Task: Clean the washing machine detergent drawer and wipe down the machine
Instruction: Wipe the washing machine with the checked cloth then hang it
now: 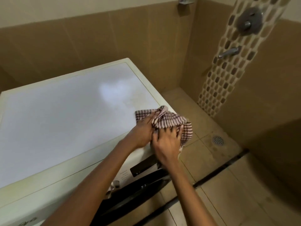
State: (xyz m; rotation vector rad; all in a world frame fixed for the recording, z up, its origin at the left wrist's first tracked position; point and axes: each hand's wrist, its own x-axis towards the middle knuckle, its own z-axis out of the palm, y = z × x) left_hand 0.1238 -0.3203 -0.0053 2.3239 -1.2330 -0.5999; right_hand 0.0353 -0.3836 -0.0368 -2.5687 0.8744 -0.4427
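A white washing machine (61,121) fills the left and centre of the view, its flat top bare and glossy, with a pale patch of reflected light toward the far right part of the lid. A cream rim frames the top on all sides. At the machine's front right corner both hands meet on a checked cloth (169,122), brown and white, bunched and draped partly over the right edge of the top. The left hand (142,132) lies on the top near that corner with its fingers curled into the cloth's left fold; the right hand (166,144) presses on the cloth from the near side, fingers spread apart across the fabric and gripping it. Below the hands, on the machine's front face, sit a dark display panel (143,165), a metallic knob (114,184) and the dark rim of the door (135,196). The detergent drawer cannot be told in this view. The room is tiled: tan wall tiles behind the machine, a vertical mosaic strip (228,66) on the right wall carrying a round chrome shower control (249,20) and a chrome spout (228,53) beneath it. The floor (216,185) has beige tiles, a round drain (218,140), and a dark linear channel (221,168) crossing it diagonally.
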